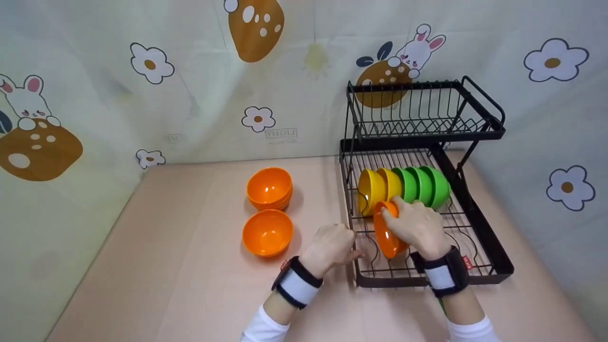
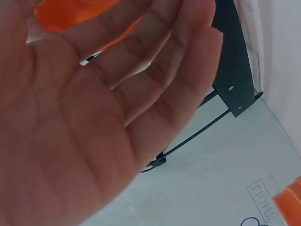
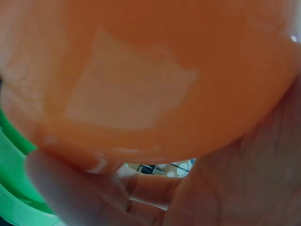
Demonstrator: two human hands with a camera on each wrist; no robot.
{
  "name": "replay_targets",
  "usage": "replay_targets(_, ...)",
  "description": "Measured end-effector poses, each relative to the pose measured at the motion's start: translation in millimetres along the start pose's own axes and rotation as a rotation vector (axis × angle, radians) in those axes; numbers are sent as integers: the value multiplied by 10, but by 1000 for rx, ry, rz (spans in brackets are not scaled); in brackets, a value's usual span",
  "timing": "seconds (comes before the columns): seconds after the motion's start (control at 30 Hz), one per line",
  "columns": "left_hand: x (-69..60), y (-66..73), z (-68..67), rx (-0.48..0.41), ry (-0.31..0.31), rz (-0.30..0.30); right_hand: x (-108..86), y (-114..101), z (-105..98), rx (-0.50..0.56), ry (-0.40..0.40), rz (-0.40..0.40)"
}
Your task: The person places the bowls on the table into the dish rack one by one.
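Observation:
My right hand (image 1: 418, 225) grips an orange bowl (image 1: 385, 232) by its rim. The bowl stands tilted on its side over the front of the black dish rack (image 1: 380, 282). In the right wrist view the bowl (image 3: 141, 84) fills most of the picture, with fingers and thumb around its edge. My left hand (image 1: 330, 244) is at the rack's left side and holds nothing. Its fingers (image 2: 155, 75) are loosely bent in the left wrist view. Whether it touches the rack I cannot tell. Behind the held bowl, two yellow bowls (image 1: 371, 190) and three green bowls (image 1: 434, 185) stand on edge in a row.
Left of the rack sit a stack of orange bowls (image 1: 269, 187) and, in front of it, another orange bowl (image 1: 267, 232), all facing up on the pale table (image 1: 190, 266). The rack's upper tier (image 1: 427, 114) overhangs the back. A patterned curtain (image 1: 199, 104) hangs behind.

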State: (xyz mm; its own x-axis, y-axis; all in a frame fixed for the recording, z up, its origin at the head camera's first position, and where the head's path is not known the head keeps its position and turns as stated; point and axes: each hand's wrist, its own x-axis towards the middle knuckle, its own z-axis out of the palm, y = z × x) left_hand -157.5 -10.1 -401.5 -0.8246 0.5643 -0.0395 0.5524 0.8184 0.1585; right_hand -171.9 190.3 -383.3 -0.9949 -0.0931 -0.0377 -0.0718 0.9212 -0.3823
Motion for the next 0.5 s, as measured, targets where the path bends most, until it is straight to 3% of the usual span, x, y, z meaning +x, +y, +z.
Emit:
replay_targets(0.27,0,1,4,5,-9,-11,10,-88,149,-96,-41,7)
replay_targets(0.5,-1,8,3,20,-10,-27,11,-104,178,-54,-64,-9)
